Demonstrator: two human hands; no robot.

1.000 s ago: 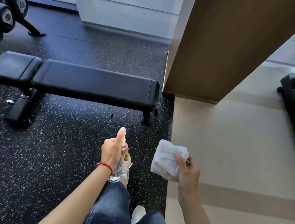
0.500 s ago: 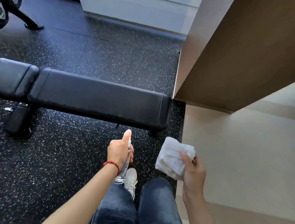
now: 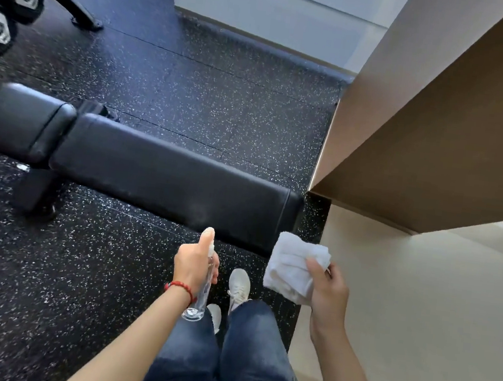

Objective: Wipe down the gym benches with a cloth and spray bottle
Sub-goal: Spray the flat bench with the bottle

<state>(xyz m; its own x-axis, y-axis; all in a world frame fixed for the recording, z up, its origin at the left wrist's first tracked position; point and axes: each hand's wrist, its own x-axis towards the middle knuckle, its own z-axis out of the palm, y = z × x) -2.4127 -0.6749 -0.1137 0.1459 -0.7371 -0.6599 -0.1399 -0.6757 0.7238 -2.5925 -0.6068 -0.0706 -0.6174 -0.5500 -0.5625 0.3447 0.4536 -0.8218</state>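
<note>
A long black padded gym bench [image 3: 158, 173] lies flat across the speckled floor just ahead of my feet. My left hand [image 3: 193, 262] grips a small clear spray bottle [image 3: 201, 291] upright, with the forefinger pressed on its top. The nozzle points at the bench's near edge, and a faint mist hangs in front of it. Just to the right of the bottle, my right hand [image 3: 328, 288] holds a folded white cloth [image 3: 293, 265] close to the bench's right end.
A rack of black dumbbells [image 3: 11, 3] stands at the far left behind the bench. A brown wooden pillar [image 3: 438, 133] rises at the right beside the bench end. Pale flooring [image 3: 419, 303] begins at the right of the black rubber mat [image 3: 161, 86]. The bench's base [image 3: 37, 191] sits at the left.
I have stepped closer, so the bench now lies right before my feet. Both hands kept their grips, and mist has appeared at the bottle's nozzle.
</note>
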